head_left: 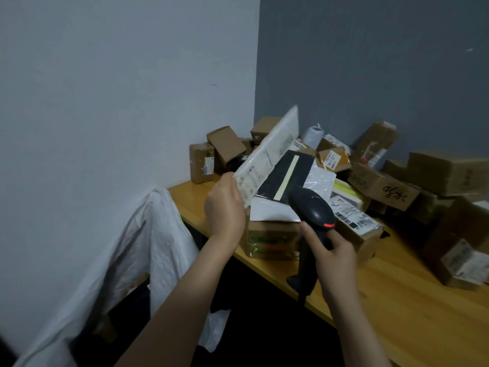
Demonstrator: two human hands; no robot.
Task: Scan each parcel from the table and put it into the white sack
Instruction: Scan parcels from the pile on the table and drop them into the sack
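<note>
My left hand (225, 207) grips the near end of a flat white parcel (270, 152), holding it tilted up above the table's left end. My right hand (330, 250) grips the handle of a black barcode scanner (315, 210), whose head points up towards the parcel and shows a red light at its back. The white sack (148, 242) hangs open at the left, below the table's edge. Several brown cardboard parcels (383, 186) lie piled on the wooden table (383, 295).
A taped box (270, 239) sits under a white envelope right below the raised parcel. A black flat packet with a pale strip (288, 176) leans behind the scanner. Two walls meet behind the pile. More boxes (463, 260) crowd the table's right side.
</note>
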